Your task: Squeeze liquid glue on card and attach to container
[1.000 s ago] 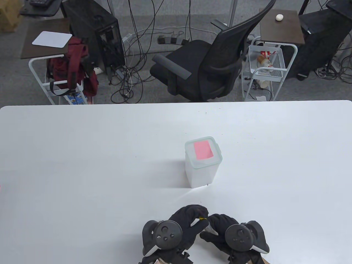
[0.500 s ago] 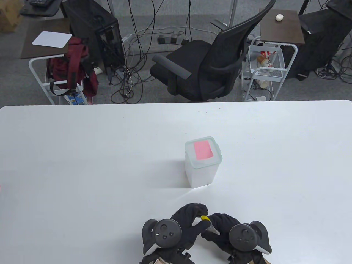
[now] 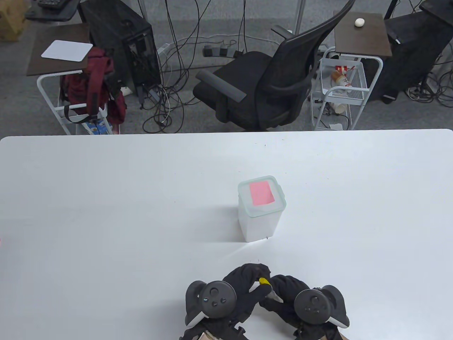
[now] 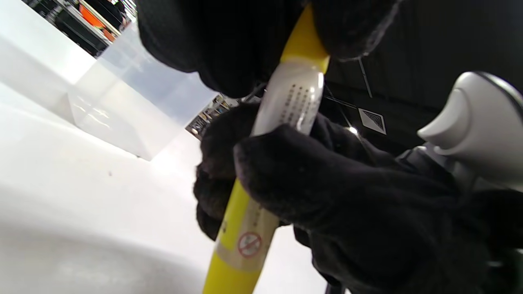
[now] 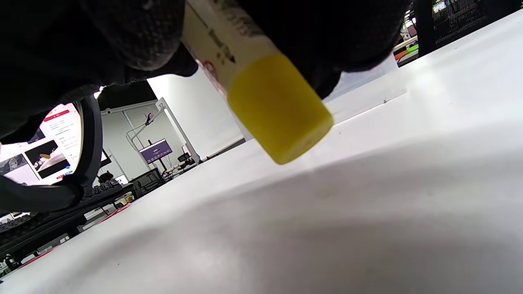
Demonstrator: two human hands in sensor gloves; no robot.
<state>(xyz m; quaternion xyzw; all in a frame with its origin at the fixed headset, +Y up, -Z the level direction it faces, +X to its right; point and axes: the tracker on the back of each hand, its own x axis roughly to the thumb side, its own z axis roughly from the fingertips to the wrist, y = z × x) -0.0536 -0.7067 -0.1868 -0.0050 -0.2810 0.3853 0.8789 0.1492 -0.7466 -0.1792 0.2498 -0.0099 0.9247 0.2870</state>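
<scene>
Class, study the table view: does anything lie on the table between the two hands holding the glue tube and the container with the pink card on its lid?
Nothing visible: only bare table separates the hands' glue tube from the container.

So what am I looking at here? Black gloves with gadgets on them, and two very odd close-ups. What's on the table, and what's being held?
These are a person's two hands in sensor gloves; the round gadgets are trackers strapped to the backs of the hands, not held. One camera looks down at the table. The two close-ups come from cameras on each wrist, tilted, so they look strange. On the table stands a clear container with a pink card on its lid. Near the table's front edge, the left hand and right hand both grip one glue tube, white with yellow ends. The left fingers grip its upper yellow end; the lower yellow end hangs just above the table.
</scene>
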